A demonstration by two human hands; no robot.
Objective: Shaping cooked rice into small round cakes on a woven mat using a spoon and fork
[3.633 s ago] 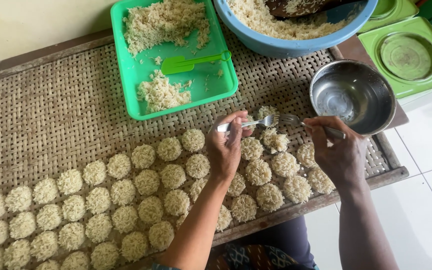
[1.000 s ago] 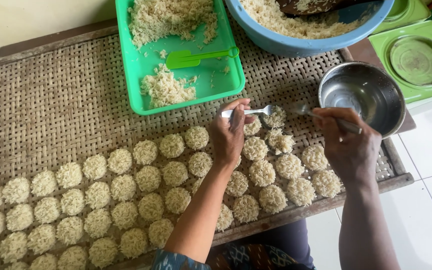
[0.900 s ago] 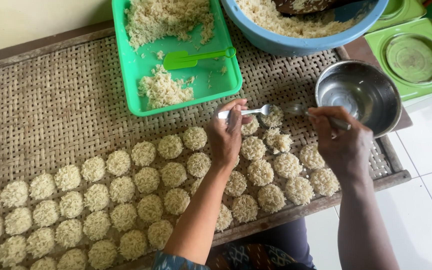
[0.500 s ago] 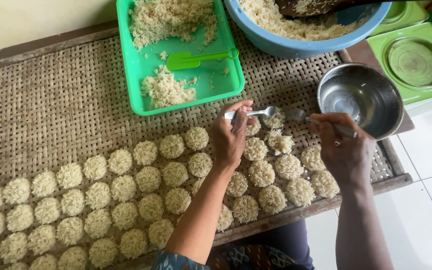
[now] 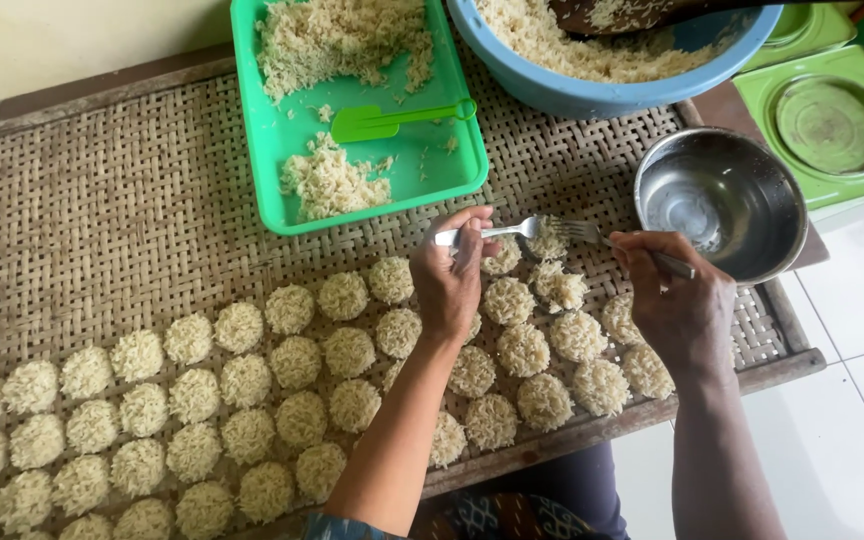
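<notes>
Meanwhile, left of centre, the left hand (image 5: 455,275) pinches a spoon (image 5: 487,232); the rice lump (image 5: 549,243) now lies on the woven tray (image 5: 102,220), seemingly just dropped, while the right hand (image 5: 674,305) grips the fork (image 5: 592,232)

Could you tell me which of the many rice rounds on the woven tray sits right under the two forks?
The rice round at the top of the right-hand cluster, nearest the steel bowl; both forks' tines meet over it.
</notes>
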